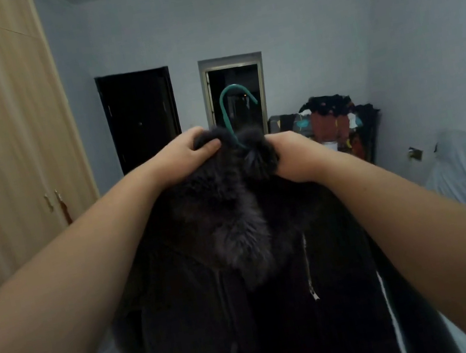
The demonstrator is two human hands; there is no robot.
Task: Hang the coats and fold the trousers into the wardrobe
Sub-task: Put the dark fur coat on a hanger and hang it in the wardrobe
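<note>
We hold the dark coat (244,283) up in front of us by its fur collar (231,207), our left hand (187,154) curled round one thick tuft with the thumb pressed over it, our right hand (290,156) gripping the other side, its fingers buried in the pile. The collar is long, soft grey-black fur; the body below is a duller, nubby fabric with a thin metal zip (309,271) running down. Between our hands rises the slim, smooth teal hook of a hanger (231,105); its shoulders are hidden inside the coat. The hem is cut off below. The light wood-grain wardrobe (1,139) stands shut on our left. A heap of clothes (334,124) by the far wall is too dim to sort out.
</note>
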